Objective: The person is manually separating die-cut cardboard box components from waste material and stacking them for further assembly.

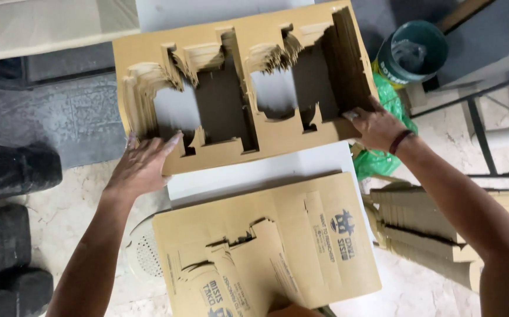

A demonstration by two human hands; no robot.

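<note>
Both hands steady a thick stack of die-cut cardboard blanks (242, 88) at twelve o'clock on the white counter (266, 173): left hand (143, 167) flat, fingers released; right hand (377, 126) gripping its edge. Likely heavy, slippery-layered; best squeezed from opposite sides.

Tan cardboard stack (278, 135), green bucket (413, 56)

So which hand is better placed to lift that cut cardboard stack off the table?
Probably the right hand: its fingers curl over the right edge of the cut cardboard stack, like a grip. The left hand only lies flat on the lower left corner.
</note>
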